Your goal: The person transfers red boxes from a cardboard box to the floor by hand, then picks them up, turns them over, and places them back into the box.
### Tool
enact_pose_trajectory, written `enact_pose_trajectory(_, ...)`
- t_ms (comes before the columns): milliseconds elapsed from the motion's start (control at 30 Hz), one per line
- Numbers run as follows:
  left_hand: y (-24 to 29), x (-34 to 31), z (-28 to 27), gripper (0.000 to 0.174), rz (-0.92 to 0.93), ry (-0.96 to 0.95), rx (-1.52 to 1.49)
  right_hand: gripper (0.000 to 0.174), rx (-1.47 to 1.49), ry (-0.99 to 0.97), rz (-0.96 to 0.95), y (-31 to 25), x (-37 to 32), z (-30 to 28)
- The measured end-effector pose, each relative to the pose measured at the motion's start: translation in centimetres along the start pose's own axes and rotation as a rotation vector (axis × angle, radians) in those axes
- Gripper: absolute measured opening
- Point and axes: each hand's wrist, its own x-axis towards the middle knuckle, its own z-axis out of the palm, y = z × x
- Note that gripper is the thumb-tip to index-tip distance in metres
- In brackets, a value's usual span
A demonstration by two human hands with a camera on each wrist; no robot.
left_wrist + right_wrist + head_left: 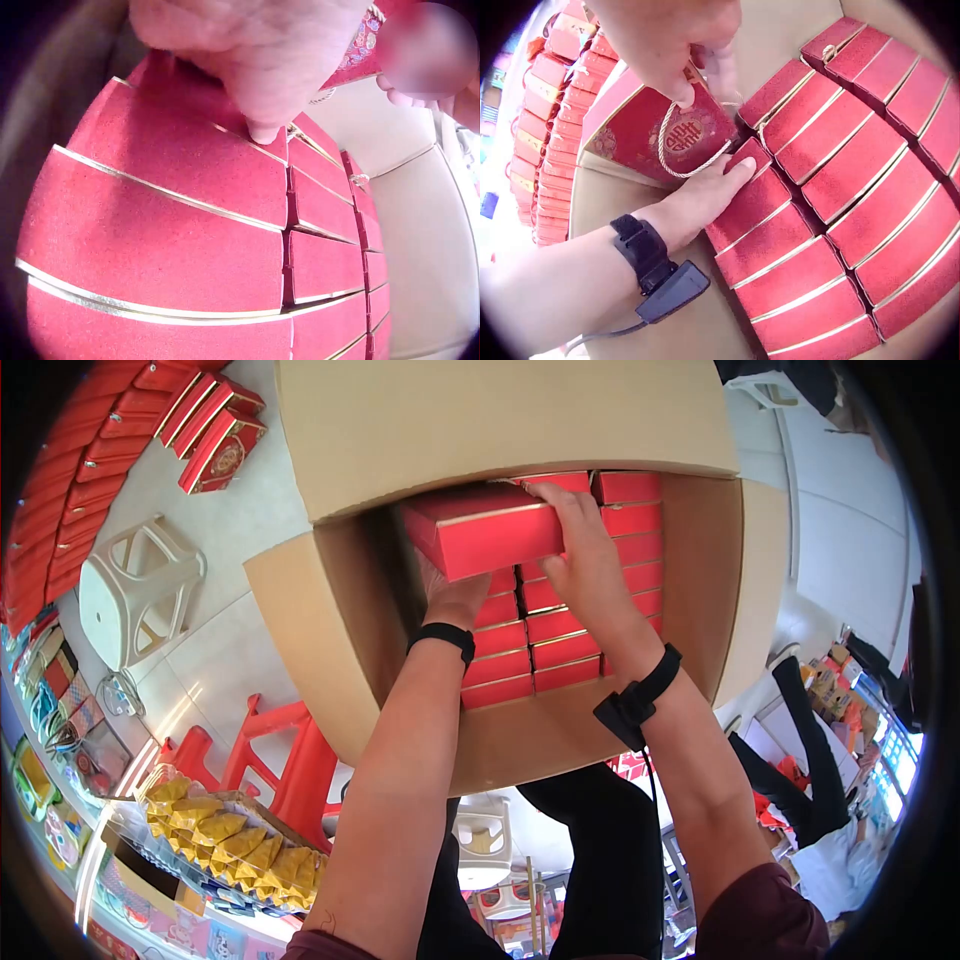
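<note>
My right hand [585,550] grips a red gift box [490,535] by its right end, tilted above the rows in the carton. In the right wrist view this gift box [630,142] shows a gold double-happiness emblem and a pale twisted cord handle [664,146]. My left hand [455,595] is low under the raised box, partly hidden by it in the head view. Its thumb lies straight against the packed red boxes [172,202] in the left wrist view. From the right wrist, the left hand [701,199] reaches to the end of a row [754,202].
The open cardboard carton [700,590] has its flaps folded out. Several red boxes [215,440] lie on the floor at upper left, near a white stool [140,595]. A red stool [285,760] and yellow packets [225,835] are at lower left.
</note>
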Motion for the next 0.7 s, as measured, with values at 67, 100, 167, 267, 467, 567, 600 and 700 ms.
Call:
enact_pose_trajectory(67, -0.8, 0.0, 0.8, 0.048, 0.018, -0.005, 0.018, 0.068, -0.064, 0.013, 0.027, 0.4, 0.0, 0.1)
enact_pose_trajectory(100, -0.8, 0.2, 0.5, 0.05, 0.07, -0.019, 0.077, 0.069, -0.112, 0.006, 0.042, 0.6, 0.1, 0.0)
enact_pose_trajectory(167, -0.4, 0.0, 0.0, 0.053, 0.115, -0.018, 0.142, 0.068, -0.186, -0.024, 0.1, 0.6, 0.1, -0.3)
enact_pose_trajectory(267, 0.5, -0.6, -0.2, 0.051, 0.104, 0.063, 0.225, 0.068, -0.26, -0.043, 0.145, 0.1, 0.5, -0.6)
enact_pose_trajectory(467, -0.2, -1.5, 0.3, 0.043, 0.149, 0.176, 0.295, 0.068, -0.322, 0.067, -0.003, 1.4, 0.2, -0.2)
enact_pose_trajectory(567, -1.2, -1.8, 0.4, 0.039, 0.19, 0.177, 0.228, 0.067, -0.319, 0.039, 0.037, 1.2, 0.4, -0.6)
enact_pose_trajectory(600, -1.6, -2.2, 0.7, 0.038, 0.187, 0.197, 0.252, 0.067, -0.322, 0.015, 0.076, 1.0, 0.5, -0.6)
enact_pose_trajectory(700, -2.2, -2.4, 1.3, 0.036, 0.176, 0.211, 0.329, 0.066, -0.346, 0.0, 0.133, 1.0, 0.7, 0.5)
